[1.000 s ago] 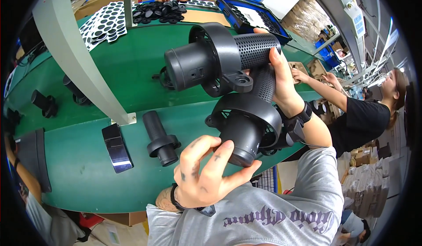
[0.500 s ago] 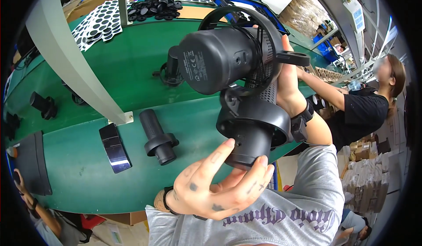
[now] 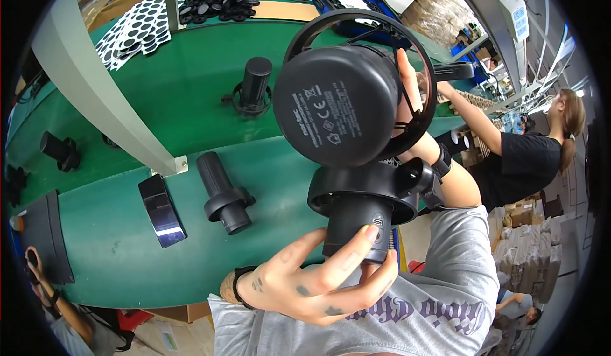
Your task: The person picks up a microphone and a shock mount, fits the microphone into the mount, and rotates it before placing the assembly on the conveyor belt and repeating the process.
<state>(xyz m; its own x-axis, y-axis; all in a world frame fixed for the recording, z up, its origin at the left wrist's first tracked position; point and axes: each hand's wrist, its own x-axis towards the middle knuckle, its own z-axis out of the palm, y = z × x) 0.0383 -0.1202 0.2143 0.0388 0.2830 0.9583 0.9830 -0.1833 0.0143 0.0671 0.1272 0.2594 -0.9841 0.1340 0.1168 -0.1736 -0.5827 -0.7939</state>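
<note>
Two hands (image 3: pixel 318 279) around black fan (image 3: pixel 344 108)

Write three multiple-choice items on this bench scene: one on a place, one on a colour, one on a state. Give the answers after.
1. Where does the loose black handle part lie?
A. on the green bench top
B. in the blue tray
C. on the floor

2. What colour is the bench top?
A. grey
B. green
C. white

3. How does the left hand stand with the black device?
A. away from it
B. flat on the bench
C. fingers around its lower handle end

Answers:
1 A, it rests on the bench beside a flat glossy black piece.
2 B, the surface is green all over.
3 C, its fingers wrap the handle end, while the right hand grips the device's ring.
</note>
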